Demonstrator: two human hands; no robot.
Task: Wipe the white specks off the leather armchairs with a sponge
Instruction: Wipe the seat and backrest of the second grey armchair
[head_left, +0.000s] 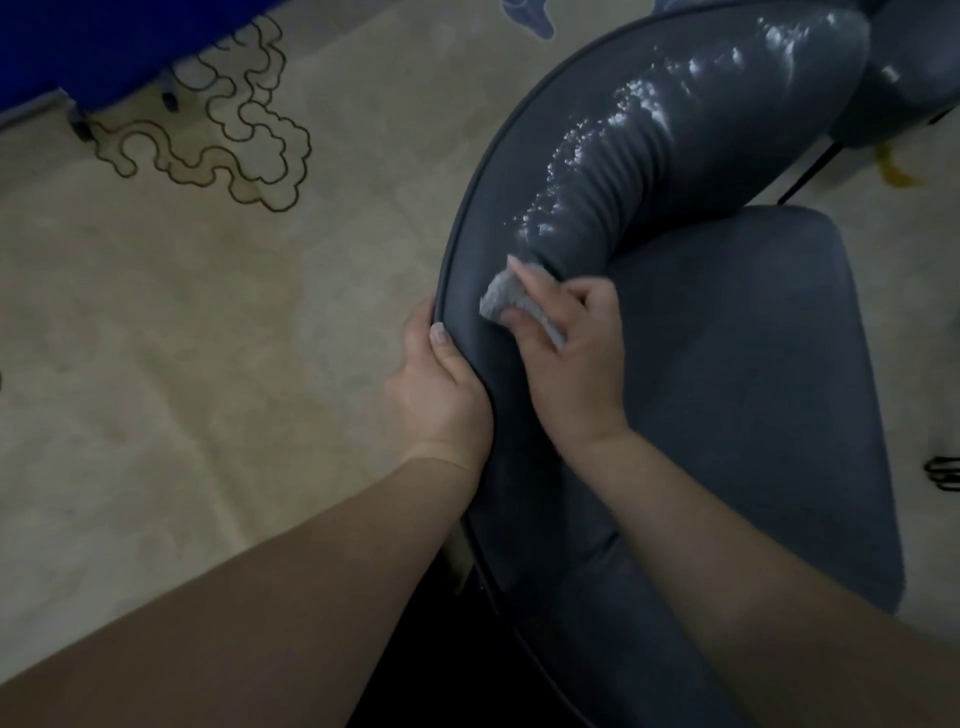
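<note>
A dark grey leather armchair fills the right half of the view, seen from above. Its curved padded backrest roll carries several white specks and shiny patches along its top. My right hand holds a pale grey sponge and presses it against the backrest where the padded roll ends. My left hand grips the outer rim of the backrest, thumb on the inside, fingers hidden behind the rim.
A beige carpet with a dark looping line pattern covers the floor at left. A blue piece of furniture stands at the top left. A second dark chair is at the top right, with thin black legs below it.
</note>
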